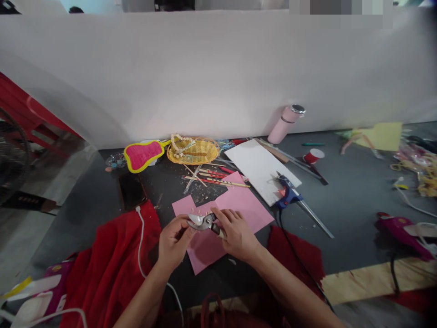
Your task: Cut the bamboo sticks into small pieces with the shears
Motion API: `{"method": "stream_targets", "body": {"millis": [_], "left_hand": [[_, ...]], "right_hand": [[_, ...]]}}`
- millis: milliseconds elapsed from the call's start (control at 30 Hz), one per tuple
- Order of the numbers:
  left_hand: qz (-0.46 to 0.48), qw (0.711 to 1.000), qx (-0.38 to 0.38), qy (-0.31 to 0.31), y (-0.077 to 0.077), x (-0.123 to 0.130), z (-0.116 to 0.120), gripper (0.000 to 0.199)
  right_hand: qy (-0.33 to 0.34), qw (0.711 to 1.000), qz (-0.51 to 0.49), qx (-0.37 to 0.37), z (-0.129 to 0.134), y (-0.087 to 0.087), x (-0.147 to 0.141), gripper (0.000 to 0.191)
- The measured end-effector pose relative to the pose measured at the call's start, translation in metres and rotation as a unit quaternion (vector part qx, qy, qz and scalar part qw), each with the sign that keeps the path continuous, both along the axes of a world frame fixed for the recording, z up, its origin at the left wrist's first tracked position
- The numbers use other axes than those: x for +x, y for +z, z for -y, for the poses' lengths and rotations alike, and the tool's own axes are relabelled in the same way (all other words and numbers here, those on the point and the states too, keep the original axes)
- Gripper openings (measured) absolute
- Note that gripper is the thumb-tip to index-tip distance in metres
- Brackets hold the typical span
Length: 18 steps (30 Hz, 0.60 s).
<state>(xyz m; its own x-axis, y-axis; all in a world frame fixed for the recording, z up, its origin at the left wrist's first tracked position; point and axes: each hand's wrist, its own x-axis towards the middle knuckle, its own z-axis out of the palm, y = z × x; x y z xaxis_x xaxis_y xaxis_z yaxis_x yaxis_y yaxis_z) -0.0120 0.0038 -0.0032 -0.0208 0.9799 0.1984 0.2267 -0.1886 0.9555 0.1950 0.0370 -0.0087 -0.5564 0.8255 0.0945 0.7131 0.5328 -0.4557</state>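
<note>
My right hand [237, 232] is wrapped round the handles of a pair of pruning shears [205, 222], whose blades point left and stand apart. My left hand [175, 240] is closed in a pinch at the blade tips; whatever its fingers hold is too small to make out. Beneath both hands lies creased pink paper [246, 207] with a few small pale bits on it. Just beyond the paper are thin sticks [218, 181] with red and pale bands, among scattered crumbs.
A wicker basket [200, 152] with a beaded string stands at the back, beside a pink and yellow paddle-shaped piece [145, 155]. To the right are a white board [257, 164], a blue glue gun [289, 198] with its cord, and a pink flask [285, 125]. Red cloth [116, 255] lies left.
</note>
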Motion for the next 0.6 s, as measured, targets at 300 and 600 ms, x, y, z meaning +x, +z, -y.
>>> {"method": "stream_targets", "body": {"millis": [300,600], "left_hand": [[-0.009,1.000,-0.017,0.011,0.0013,0.0017,-0.0001,0.014],[-0.033,0.994,-0.097,0.029,-0.0030,0.0020,-0.0037,0.017]], "right_hand": [[-0.006,1.000,-0.003,-0.009,0.0000,0.0000,0.0002,0.048],[-0.066,0.998,0.001,0.001,-0.0075,-0.0022,0.0054,0.053]]}}
